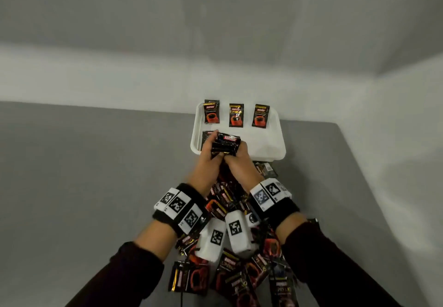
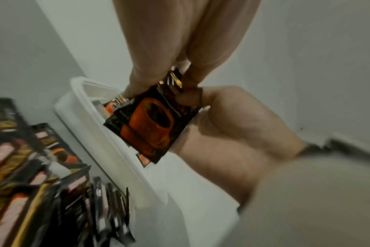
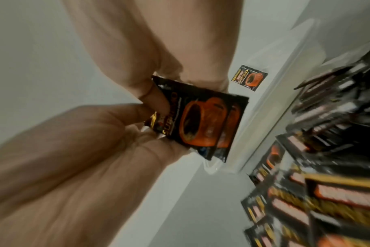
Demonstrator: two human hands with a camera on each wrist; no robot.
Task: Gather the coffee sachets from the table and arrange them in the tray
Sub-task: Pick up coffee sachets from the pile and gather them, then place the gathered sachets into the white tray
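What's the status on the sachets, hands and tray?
Left hand and right hand both grip a sachet stack over the white tray. Three sachets placed in back row. Nothing blocking.

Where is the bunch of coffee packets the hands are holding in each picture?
Head view: the bunch of sachets is in the middle, over the near-left part of the white tray.
Left wrist view: centre, orange cup picture facing the camera.
Right wrist view: centre.
Shared landmark: the white tray.
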